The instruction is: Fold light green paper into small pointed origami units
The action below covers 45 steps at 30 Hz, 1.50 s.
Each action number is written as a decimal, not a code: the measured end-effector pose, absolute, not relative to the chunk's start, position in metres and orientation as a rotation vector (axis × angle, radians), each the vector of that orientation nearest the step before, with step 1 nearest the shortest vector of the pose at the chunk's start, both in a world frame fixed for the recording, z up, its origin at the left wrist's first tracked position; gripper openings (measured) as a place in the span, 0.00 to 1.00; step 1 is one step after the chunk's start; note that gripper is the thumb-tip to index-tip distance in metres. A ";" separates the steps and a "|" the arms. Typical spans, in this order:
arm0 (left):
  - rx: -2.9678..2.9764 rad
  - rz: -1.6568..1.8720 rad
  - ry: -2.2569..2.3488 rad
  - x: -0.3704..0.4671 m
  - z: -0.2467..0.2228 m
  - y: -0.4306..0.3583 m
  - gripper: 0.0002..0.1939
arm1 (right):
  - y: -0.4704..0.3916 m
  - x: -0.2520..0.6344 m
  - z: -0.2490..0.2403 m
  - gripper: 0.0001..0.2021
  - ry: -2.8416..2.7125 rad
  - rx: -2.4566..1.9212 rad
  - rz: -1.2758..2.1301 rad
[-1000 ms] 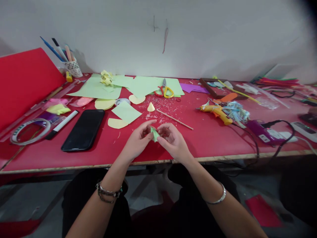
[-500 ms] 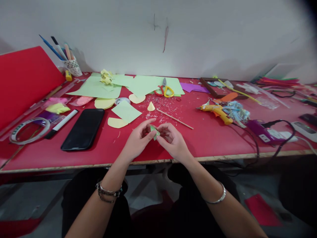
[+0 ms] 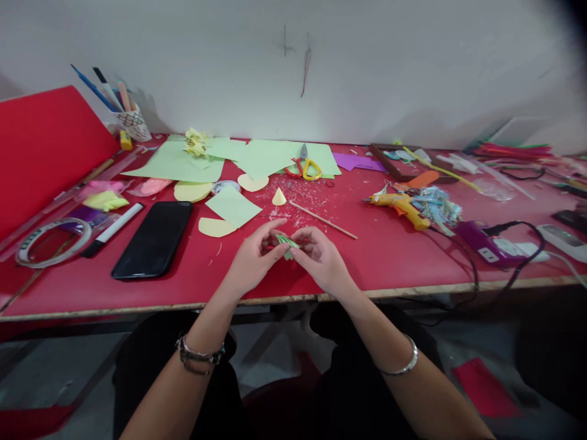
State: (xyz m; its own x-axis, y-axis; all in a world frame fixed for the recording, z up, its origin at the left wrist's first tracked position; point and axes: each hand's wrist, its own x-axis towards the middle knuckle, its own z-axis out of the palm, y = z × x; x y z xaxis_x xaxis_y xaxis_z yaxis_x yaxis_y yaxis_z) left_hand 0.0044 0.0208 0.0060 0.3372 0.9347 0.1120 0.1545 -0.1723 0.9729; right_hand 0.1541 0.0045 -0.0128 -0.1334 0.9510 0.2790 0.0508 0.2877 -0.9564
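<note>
A small piece of folded green paper (image 3: 287, 244) is pinched between both hands above the front of the red table. My left hand (image 3: 254, 260) grips its left side with thumb and fingers, and my right hand (image 3: 321, 256) holds its right side the same way. Several layers or pleats show along its top; the lower part is partly hidden by the thumbs. Just beyond the fingers stand a small pale yellow paper cone (image 3: 279, 197) and a thin wooden stick (image 3: 323, 220). A pale green paper square (image 3: 236, 206) lies to the left of them.
A black phone (image 3: 153, 239) and a marker (image 3: 113, 229) lie at left. Scissors (image 3: 303, 165) rest on green sheets (image 3: 266, 156) at the back. To the right are a yellow glue gun (image 3: 401, 206), a purple power block (image 3: 486, 243) and its cables. Paper scraps litter the middle.
The folded paper has tilted between my fingers, so its layered top edge now spreads more sideways. Both hands keep nearly the same place; the table things have not moved.
</note>
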 end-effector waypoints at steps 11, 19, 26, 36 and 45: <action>1.575 1.025 0.908 0.003 0.001 0.021 0.26 | 0.005 0.154 -0.010 0.08 -1.420 -0.952 1.131; 1.673 1.043 0.839 0.000 0.002 0.019 0.27 | 0.007 0.156 -0.010 0.07 -1.426 -0.992 1.145; 1.871 0.997 0.839 -0.001 0.005 0.016 0.32 | 0.009 0.156 -0.017 0.12 -1.486 -1.043 0.967; 2.093 0.967 0.990 -0.002 -0.002 0.020 0.34 | 0.007 0.162 -0.016 0.22 -1.725 -1.139 0.699; 2.060 1.024 1.059 -0.003 -0.002 0.024 0.30 | 0.001 0.165 -0.004 0.25 -2.115 -1.119 0.560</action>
